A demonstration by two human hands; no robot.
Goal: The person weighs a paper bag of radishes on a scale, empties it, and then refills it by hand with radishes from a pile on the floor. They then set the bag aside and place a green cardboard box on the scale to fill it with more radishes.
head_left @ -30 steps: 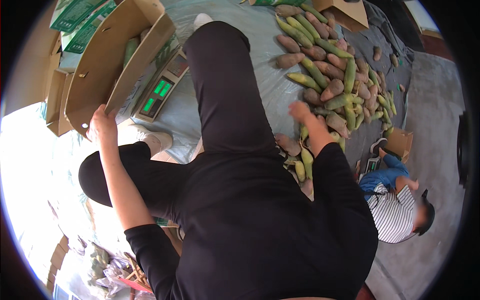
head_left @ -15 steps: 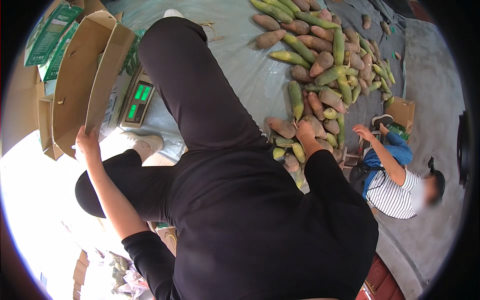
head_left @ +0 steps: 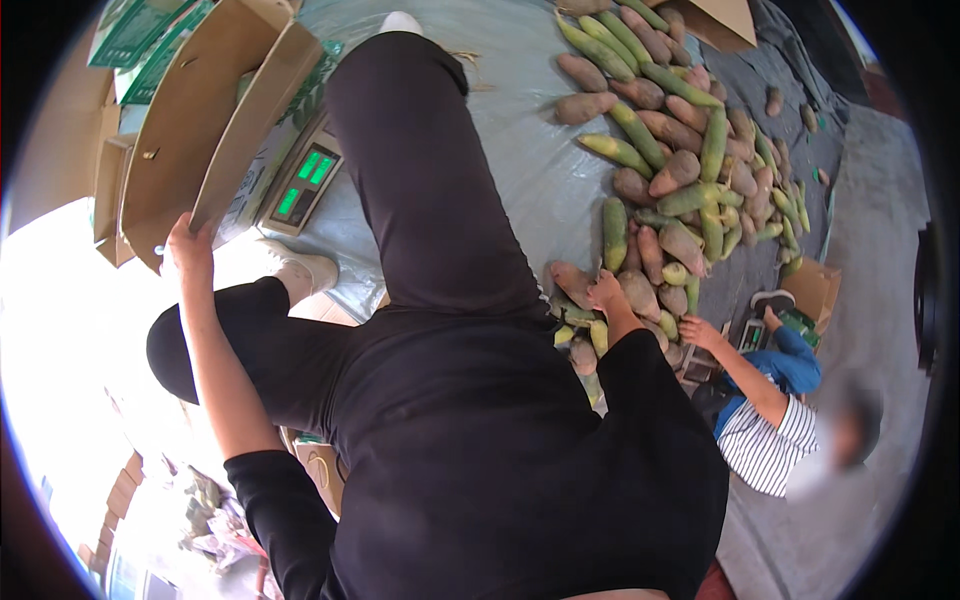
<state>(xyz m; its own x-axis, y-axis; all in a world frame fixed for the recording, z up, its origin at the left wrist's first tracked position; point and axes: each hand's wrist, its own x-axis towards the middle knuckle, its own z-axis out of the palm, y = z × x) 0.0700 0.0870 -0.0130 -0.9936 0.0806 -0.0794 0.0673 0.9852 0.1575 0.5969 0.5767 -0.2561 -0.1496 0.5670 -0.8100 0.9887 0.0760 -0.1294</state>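
My left hand is closed on the lower edge of an open cardboard box, its thumb and fingers pinching the wall. The box stands tilted beside a weighing scale with a lit green display. On the other side, my right hand reaches into the near end of a heap of root vegetables. Its fingers are curled in beside a reddish-brown root; what they hold, if anything, is hidden. Long green radishes and several thick reddish-brown roots make up the heap.
To the right a person in a striped shirt sits with a hand at the heap's edge. Cardboard boxes stand beyond the heap. Plastic sheeting covers the floor. Bagged goods lie at lower left.
The view has shifted, so the scene sits further right. My right hand has moved slightly toward the heap's near left edge. The other person's hand has come down to the heap.
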